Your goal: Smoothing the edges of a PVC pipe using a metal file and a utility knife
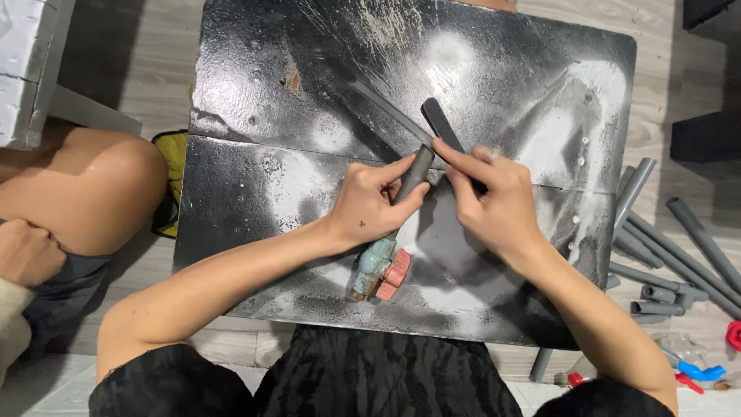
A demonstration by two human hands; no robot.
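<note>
Gripping a short grey pipe stub [415, 174] between thumb and fingers, the left hand [372, 202] held it slanted just above the black, paint-streaked board [255, 185], near the board's middle. The stub ran down into a small valve [376, 268] with a pale blue-green body and a faded red handle [394, 274], which hung below the left wrist and close to the board's near edge. The right hand [494, 202] was closed around a dark, flat, narrow tool [441, 127], its index finger stretched along the blade; I could not tell whether it was a file or a knife. That tool's lower part met the upper end of the pipe stub, and its tip pointed away toward the far side of the board. A thin grey strip [386, 108] lay on the board beyond the hands. To the right, on the wooden floor [671, 69], a loose cluster of grey pipes [671, 255] lay beside the board, with small red and blue fittings [698, 372] near them. At the left edge another person's bare knee [93, 193] and a hand [27, 251] rested well apart from the work.
</note>
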